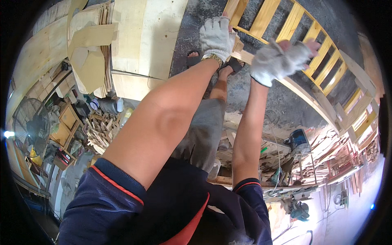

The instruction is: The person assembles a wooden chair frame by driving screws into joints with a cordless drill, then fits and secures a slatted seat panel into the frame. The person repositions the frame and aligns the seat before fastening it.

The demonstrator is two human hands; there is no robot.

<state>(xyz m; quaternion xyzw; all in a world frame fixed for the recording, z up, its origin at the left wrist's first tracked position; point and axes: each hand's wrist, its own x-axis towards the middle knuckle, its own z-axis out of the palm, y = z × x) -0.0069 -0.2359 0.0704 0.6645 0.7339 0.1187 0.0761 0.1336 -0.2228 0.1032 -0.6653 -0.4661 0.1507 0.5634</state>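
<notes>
My left hand (216, 39), in a whitish work glove with bare fingertips, is closed at the near end of a pale wooden plank (242, 55); its palm side is hidden. A metal-banded watch (214, 58) sits at that wrist. My right hand (281, 60), in a matching glove, is over the plank, fingers apart and somewhat smeared by motion. Nothing shows in it. Beyond both hands lies a slatted wooden frame (292, 20) of yellowish strips. The long plank edge curves off to the right below it.
Large plywood sheets (163, 34) lie at the left, with stacked thin veneer (94, 36) beside them. A standing fan (30, 118) and a heap of wood offcuts (102, 131) are lower left. Scrap strips and a dark bucket (299, 140) stand at the right. My sandalled feet (234, 65) are below.
</notes>
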